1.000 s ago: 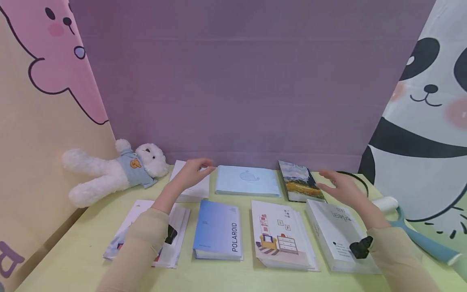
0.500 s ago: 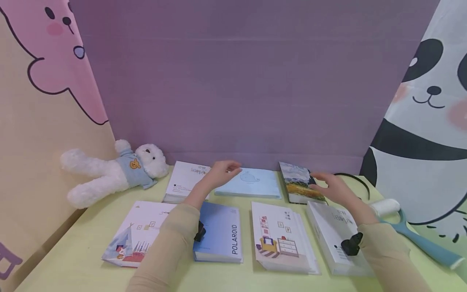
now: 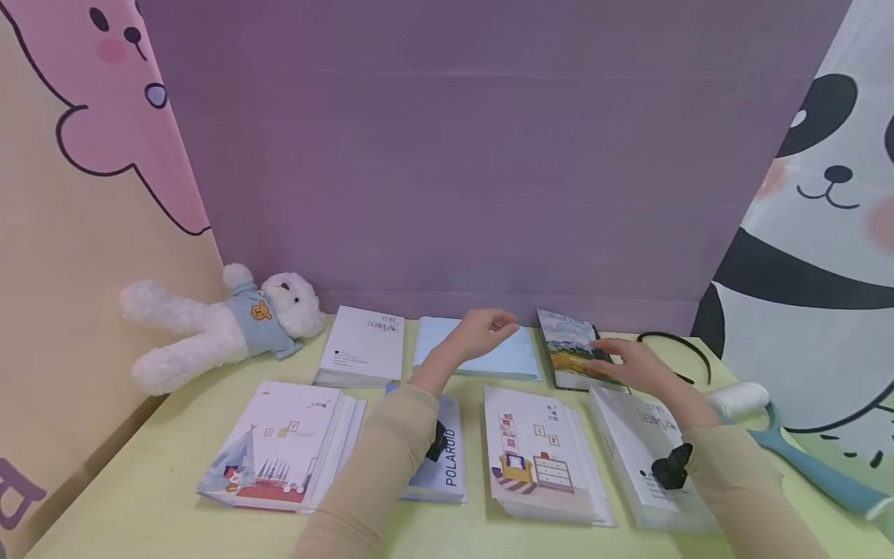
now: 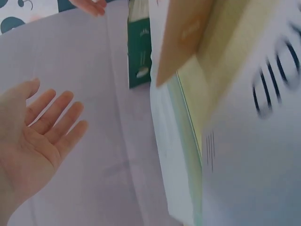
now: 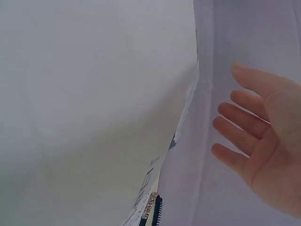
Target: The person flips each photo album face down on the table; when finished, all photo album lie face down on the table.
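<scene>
My left hand (image 3: 475, 340) hovers over the pale blue whale book (image 3: 431, 341), covering its drawing. In the left wrist view its fingers are relaxed and hold nothing. My right hand (image 3: 639, 366) is over the right edge of the landscape-painting notebook (image 3: 569, 341); whether it touches the cover cannot be told. The right wrist view shows its fingers (image 5: 235, 134) loosely extended, nothing between them. Below my left forearm lies the blue POLAROID album (image 3: 447, 473), partly hidden. Under my right wrist is a thick white book (image 3: 639, 442).
A white book (image 3: 363, 345) lies back left, and illustrated books sit front left (image 3: 279, 442) and front centre (image 3: 534, 458). A white plush bear (image 3: 230, 326) leans at the left wall. A blue-handled lint roller (image 3: 810, 458) and a black cord (image 3: 687, 345) lie right.
My left hand has moved right, from above the white book to above the whale book. My right hand has shifted slightly left and down over the painting notebook. The books stay put.
</scene>
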A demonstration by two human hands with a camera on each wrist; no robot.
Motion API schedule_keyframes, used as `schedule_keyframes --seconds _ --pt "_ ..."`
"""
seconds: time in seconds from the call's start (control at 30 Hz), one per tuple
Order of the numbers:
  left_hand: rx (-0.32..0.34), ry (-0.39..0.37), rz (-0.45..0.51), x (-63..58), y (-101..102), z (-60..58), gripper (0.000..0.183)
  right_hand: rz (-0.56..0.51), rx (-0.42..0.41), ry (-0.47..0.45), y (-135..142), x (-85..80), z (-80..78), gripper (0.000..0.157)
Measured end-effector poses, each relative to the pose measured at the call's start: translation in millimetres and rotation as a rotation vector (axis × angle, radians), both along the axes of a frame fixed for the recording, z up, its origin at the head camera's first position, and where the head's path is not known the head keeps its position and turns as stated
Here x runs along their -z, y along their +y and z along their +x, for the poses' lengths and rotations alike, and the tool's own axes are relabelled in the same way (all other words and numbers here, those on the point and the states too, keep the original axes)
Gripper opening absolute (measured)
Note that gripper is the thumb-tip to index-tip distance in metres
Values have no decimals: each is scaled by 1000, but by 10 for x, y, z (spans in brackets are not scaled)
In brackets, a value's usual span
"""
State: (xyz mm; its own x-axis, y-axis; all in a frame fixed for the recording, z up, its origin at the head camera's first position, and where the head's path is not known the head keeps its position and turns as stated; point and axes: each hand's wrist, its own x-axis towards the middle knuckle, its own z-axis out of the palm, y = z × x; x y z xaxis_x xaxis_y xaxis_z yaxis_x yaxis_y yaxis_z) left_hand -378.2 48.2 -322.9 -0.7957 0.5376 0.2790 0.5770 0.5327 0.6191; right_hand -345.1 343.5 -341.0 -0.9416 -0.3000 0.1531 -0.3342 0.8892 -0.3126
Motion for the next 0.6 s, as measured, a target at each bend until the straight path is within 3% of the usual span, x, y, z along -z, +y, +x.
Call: schedule_keyframes --seconds 0.33,0.6 --pt "16 -66 90 150 331 -23 34 -8 -8 -55 11 38 -54 58" --pt "25 -150 3 357 511 -81 39 -3 15 -168 -1 65 -53 58"
